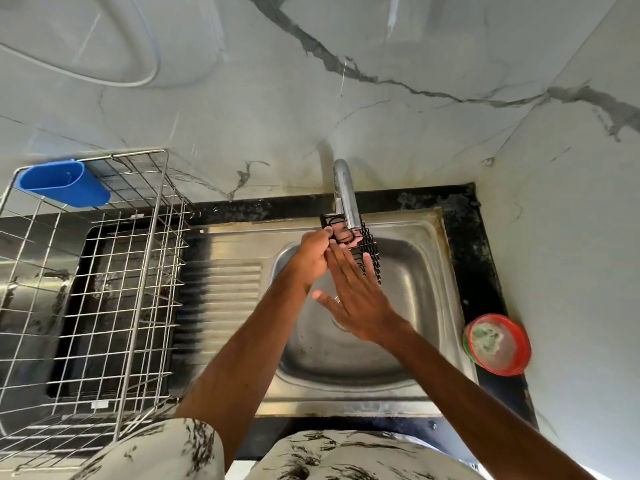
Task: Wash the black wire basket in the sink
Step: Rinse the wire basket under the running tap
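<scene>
One black wire basket [364, 249] is held over the sink [427, 271] at 12 o'clock, under one tap [344, 192]; the left hand [313, 254] grips its end, and the right hand [356, 294] lies flat-fingered against it. One red tub [519, 360] at 3 o'clock holds a greenish scrubber [485, 337]. One wire rack [114, 258] at 9 o'clock carries one blue cup [64, 183].

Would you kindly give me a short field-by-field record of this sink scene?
item: black wire basket, held over the sink, under the faucet
holding: left hand grips the basket's upper end
touching: right hand flat, fingers straight against the basket
left of sink: wire dish rack with blue holder
right of sink: red tub
water: cannot tell whether running
</scene>
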`<action>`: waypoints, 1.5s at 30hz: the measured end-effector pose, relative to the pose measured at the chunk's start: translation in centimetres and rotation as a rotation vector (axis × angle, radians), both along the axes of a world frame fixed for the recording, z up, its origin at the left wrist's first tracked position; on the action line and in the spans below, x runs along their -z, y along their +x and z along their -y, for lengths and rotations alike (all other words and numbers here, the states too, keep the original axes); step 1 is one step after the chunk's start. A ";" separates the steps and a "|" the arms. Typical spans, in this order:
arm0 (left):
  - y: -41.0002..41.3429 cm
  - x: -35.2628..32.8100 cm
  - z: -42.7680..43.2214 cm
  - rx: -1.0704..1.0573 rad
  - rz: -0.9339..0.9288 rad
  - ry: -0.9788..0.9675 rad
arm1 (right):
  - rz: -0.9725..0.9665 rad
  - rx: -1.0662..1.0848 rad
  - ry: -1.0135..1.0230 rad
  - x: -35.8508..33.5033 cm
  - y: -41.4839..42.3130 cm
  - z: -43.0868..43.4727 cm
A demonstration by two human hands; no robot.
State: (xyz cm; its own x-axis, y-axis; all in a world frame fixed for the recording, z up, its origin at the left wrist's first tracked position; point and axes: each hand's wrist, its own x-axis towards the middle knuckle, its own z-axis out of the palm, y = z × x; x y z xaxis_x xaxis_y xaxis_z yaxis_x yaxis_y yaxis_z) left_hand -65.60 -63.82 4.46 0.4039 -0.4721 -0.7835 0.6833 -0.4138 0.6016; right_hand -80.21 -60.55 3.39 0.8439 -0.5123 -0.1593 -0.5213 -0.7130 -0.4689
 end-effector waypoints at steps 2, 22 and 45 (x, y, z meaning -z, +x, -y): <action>0.3 0.0 0.0 -0.063 -0.025 -0.007 | -0.009 0.011 -0.029 0.4 -0.7 0.6; 0.5 -0.1 -2.1 -0.141 -0.088 -0.072 | -0.104 0.118 0.034 1.5 -2.5 4.3; 0.3 0.7 -5.7 0.198 0.163 -0.169 | -0.047 0.121 0.311 -1.5 3.7 7.4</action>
State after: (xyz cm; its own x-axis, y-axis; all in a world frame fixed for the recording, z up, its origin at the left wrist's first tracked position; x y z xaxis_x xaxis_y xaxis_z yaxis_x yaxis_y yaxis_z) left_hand -65.35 -58.09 3.73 0.4052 -0.6721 -0.6198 0.4880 -0.4142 0.7683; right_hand -76.54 -67.99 4.90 0.7679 -0.5294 -0.3606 -0.6195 -0.4710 -0.6280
